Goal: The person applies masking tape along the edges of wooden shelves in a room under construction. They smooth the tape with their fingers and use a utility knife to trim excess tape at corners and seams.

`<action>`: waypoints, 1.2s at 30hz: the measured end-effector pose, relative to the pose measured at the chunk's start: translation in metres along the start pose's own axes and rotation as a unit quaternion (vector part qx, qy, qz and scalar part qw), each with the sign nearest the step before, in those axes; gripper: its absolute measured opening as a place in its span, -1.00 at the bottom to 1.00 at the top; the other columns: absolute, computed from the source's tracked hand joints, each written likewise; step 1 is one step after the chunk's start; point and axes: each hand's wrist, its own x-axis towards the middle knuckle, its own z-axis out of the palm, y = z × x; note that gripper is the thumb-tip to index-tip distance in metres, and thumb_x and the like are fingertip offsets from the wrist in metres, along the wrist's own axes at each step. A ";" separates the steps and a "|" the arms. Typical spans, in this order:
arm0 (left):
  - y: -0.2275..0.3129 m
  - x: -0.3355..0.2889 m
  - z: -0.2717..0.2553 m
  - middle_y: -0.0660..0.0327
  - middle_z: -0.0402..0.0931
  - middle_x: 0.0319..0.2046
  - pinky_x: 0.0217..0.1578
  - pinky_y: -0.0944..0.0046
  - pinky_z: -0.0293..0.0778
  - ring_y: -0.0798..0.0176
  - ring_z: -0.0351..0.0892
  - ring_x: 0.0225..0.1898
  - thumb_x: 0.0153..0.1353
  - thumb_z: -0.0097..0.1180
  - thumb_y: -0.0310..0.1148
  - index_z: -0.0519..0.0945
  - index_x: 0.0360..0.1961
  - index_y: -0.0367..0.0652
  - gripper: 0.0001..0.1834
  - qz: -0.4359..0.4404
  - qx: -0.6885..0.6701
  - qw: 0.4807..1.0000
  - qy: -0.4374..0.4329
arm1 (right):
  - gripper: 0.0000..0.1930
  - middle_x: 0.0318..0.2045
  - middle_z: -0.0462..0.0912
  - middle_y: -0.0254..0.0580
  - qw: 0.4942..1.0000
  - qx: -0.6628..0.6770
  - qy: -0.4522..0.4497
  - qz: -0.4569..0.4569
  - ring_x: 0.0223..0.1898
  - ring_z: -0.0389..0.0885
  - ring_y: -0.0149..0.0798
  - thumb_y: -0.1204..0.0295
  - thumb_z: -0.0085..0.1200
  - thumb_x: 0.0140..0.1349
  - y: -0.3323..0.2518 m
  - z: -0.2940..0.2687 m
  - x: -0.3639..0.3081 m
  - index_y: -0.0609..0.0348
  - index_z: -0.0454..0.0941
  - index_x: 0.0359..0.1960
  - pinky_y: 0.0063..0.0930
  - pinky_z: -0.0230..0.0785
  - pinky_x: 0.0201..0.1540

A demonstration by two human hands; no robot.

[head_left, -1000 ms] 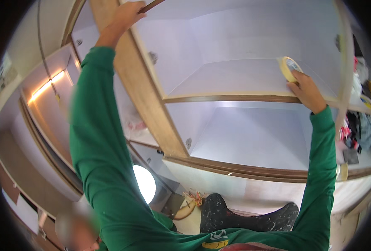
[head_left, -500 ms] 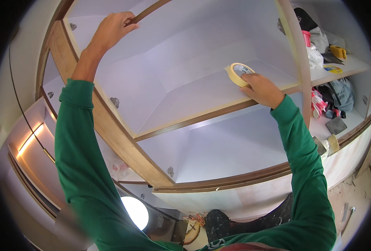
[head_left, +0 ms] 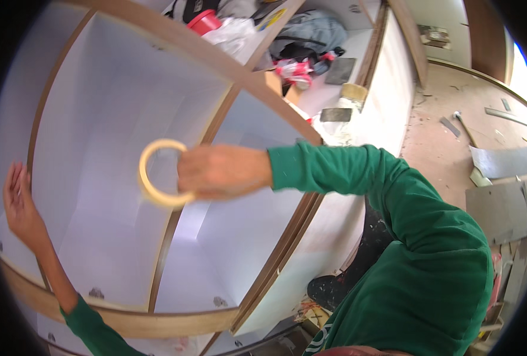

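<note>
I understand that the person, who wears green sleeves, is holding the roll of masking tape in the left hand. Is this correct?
Not quite: the hand is wrong. The head view shows the roll of masking tape in the right hand, not the left hand. The green sleeves are correct.

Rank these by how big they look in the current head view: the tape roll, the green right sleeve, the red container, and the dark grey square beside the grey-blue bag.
Largest to smallest:
1. Green right sleeve
2. Tape roll
3. Red container and dark grey square: too alike to rank
</note>
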 end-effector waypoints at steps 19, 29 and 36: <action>0.192 -0.205 0.103 0.17 0.72 0.00 0.11 -0.04 0.59 0.01 0.66 0.12 0.30 0.37 -0.33 0.48 -0.12 -0.09 -0.71 0.284 -0.093 0.883 -0.362 | -0.69 -0.03 0.65 -0.04 0.942 0.270 -0.062 0.189 0.00 0.62 0.04 0.28 0.32 0.31 -0.104 -0.071 -0.107 0.23 0.62 -0.07 -0.19 0.54 0.01; 0.161 -0.228 0.065 0.13 0.69 0.01 0.02 -0.05 0.58 0.01 0.68 0.08 0.10 0.41 -0.45 0.57 -0.11 -0.14 -0.66 0.150 -0.103 0.934 -0.307 | -0.57 0.09 0.56 0.02 0.815 -0.380 -0.122 0.421 0.25 0.44 0.14 0.39 0.27 0.15 0.062 -0.164 -0.306 0.15 0.63 0.08 0.03 0.38 0.28; 0.151 -0.329 0.121 0.20 0.64 -0.17 0.08 0.07 0.50 0.11 0.61 0.07 0.17 0.35 -0.32 0.59 -0.15 -0.12 -0.74 0.142 -0.071 0.895 -0.417 | -0.61 0.02 0.63 -0.06 0.794 -0.349 -0.236 0.437 0.19 0.49 0.06 0.28 0.25 0.15 0.084 -0.156 -0.311 0.13 0.72 0.01 0.02 0.37 0.27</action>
